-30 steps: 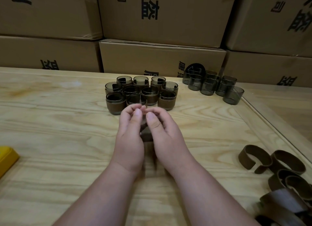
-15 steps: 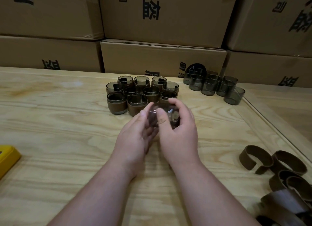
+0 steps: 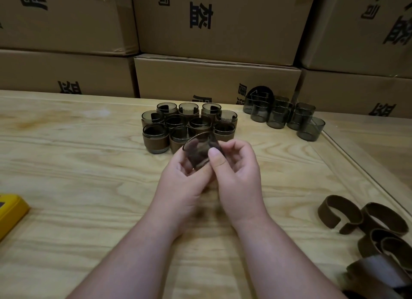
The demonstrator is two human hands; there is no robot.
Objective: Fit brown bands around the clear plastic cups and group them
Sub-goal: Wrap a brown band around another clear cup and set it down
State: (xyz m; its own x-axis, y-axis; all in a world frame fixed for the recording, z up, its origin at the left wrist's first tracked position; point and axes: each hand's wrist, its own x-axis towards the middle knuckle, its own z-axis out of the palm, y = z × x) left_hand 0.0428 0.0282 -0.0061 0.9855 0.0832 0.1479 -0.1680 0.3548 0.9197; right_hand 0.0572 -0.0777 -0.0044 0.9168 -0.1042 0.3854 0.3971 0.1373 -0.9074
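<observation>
Roughly halfway, I'd say: ten banded cups (image 3: 188, 127) grouped, one in hand.
My left hand (image 3: 185, 182) and right hand (image 3: 236, 173) both grip a tilted cup (image 3: 200, 151) above the table (image 3: 89, 164); bare cups (image 3: 283, 115) and loose bands (image 3: 365, 222) wait.
</observation>
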